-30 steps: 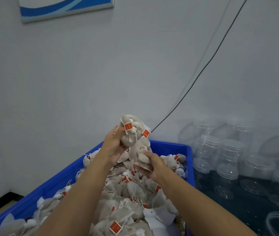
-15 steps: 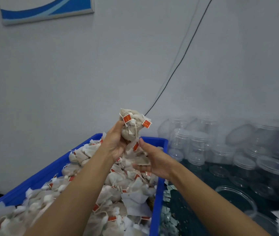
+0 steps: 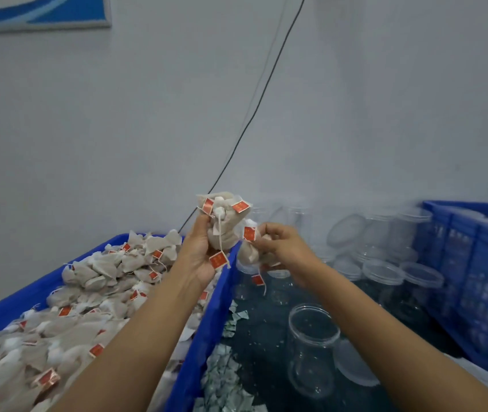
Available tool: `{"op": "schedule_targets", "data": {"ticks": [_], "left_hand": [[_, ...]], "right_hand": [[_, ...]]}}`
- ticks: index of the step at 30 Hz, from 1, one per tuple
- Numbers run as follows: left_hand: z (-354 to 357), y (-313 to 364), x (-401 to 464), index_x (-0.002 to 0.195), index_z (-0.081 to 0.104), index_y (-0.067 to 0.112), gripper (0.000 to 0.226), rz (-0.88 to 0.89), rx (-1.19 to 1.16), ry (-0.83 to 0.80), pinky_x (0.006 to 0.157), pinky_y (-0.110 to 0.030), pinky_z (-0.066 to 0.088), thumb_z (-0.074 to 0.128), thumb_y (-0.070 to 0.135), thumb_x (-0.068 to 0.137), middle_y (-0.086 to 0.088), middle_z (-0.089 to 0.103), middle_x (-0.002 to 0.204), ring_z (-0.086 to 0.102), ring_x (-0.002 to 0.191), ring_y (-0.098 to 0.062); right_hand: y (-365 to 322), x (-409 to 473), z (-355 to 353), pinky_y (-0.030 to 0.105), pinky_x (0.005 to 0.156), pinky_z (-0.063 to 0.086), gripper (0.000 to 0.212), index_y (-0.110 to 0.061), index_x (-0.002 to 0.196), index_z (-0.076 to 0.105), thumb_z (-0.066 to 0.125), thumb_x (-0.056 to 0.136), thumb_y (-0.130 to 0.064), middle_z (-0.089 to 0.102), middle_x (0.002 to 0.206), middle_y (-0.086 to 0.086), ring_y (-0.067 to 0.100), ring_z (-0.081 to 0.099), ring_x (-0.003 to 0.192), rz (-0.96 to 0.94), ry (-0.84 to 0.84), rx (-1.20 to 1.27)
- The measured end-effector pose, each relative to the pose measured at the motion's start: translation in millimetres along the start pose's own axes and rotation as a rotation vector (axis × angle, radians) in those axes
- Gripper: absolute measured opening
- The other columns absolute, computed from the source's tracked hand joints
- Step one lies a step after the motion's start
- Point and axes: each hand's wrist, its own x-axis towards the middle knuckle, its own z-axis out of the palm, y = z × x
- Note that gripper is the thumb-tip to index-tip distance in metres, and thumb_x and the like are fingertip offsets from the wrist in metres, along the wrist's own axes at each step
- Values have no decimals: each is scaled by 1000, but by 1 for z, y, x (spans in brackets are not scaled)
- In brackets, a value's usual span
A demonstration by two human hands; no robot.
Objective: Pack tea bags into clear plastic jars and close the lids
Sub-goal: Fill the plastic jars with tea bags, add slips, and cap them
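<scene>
Both hands are up in the middle of the frame, and each one holds tea bags. The left hand [image 3: 199, 252] has its fingers curled round a fat bunch of tea bags [image 3: 223, 224]. The bunch sticks up above the hand, with little red tags and white strings hanging off it. One red tag dangles down over the palm. The right hand [image 3: 281, 248] is just beside it, a bit lower, and its grip is pinching a smaller clump of tea bags [image 3: 251, 251]. A string with a red tag hangs down under that clump. The two bunches are very close, but I cannot tell if they touch.

On the left side of the frame is a big blue bin [image 3: 204, 331] heaped full of loose tea bags [image 3: 94, 295]. The left hand is over the right edge of this bin. The right hand is past that edge, over the dark bench [image 3: 260, 328].

An open clear jar [image 3: 312, 346] stands upright on the bench in the lower right part of the frame, below the right arm. It has no lid on. A round clear lid [image 3: 356, 367] lies flat just to the right of it. Small bits of paper [image 3: 228, 370] lie on the bench along the side of the blue bin.

Farther back, in the right middle of the frame, many more clear jars [image 3: 382, 272] stand and lie in a crowd. A blue crate [image 3: 475, 263] with holes in its side is at the far right. A thin black cable [image 3: 254, 114] runs down the grey wall.
</scene>
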Motion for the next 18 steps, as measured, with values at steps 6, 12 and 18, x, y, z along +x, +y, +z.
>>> {"op": "schedule_targets", "data": {"ticks": [6, 12, 18], "left_hand": [[27, -32, -11, 126, 57, 1, 52, 15, -4, 44, 84, -44, 55, 59, 39, 90, -19, 65, 112, 66, 96, -31], [49, -78, -18, 117, 62, 4, 43, 16, -56, 103, 82, -45, 57, 54, 40, 94, -17, 68, 112, 65, 99, -31], [37, -118, -28, 128, 57, 4, 55, -52, -192, 125, 86, -46, 52, 54, 44, 91, -19, 64, 121, 63, 102, -31]], "right_hand": [[-4, -16, -38, 18, 44, 49, 22, -16, 73, 59, 60, 91, -5, 63, 58, -5, 1, 58, 44, -63, 82, -106], [7, -36, -63, 24, 49, 56, 10, -7, 84, 60, 59, 93, -7, 64, 63, 1, 10, 61, 50, -24, 129, -80], [37, -52, -70, 29, 59, 52, 17, 4, 103, 65, 58, 94, -8, 65, 85, 16, 25, 61, 69, 52, 79, -83]]}}
